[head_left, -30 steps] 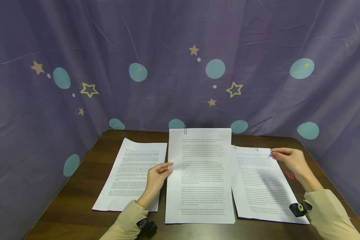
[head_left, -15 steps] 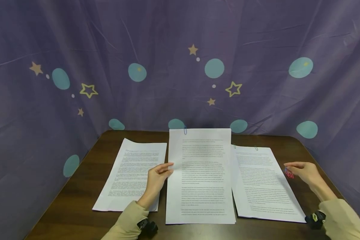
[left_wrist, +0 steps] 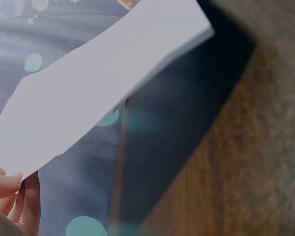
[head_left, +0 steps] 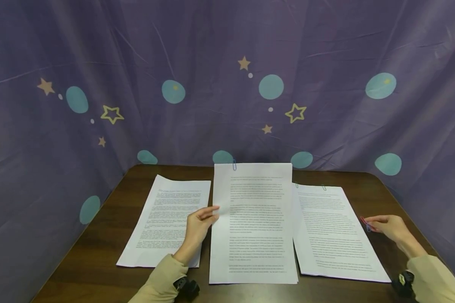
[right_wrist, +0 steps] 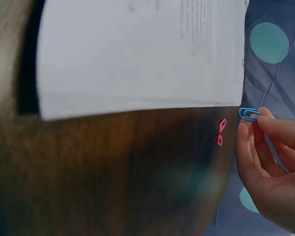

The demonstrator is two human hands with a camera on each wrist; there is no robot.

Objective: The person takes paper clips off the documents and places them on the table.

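Observation:
My left hand [head_left: 198, 227] pinches the left edge of the middle stack of printed sheets [head_left: 255, 227], thumb in front and fingers behind, as the left wrist view shows. This stack stands raised over the table, with a blue paper clip [head_left: 234, 164] on its top edge. My right hand [head_left: 392, 230] pinches a second blue paper clip [right_wrist: 249, 114] between thumb and fingertips. It is just over the red paper clips [right_wrist: 221, 132], which lie on the table beside the right stack of sheets [head_left: 337, 235]. In the head view the fingers partly cover the red clips.
The right stack bears two green paper clips [head_left: 324, 187] at its top edge and partly lies behind the raised stack. Another stack of printed sheets [head_left: 170, 219] lies on the left of the brown wooden table [head_left: 79, 261]. A patterned purple curtain [head_left: 197, 54] hangs behind.
My right hand has moved right and toward me, from the right stack's top corner to the red paper clips, carrying the blue paper clip. The left hand and its stack have stayed nearly still.

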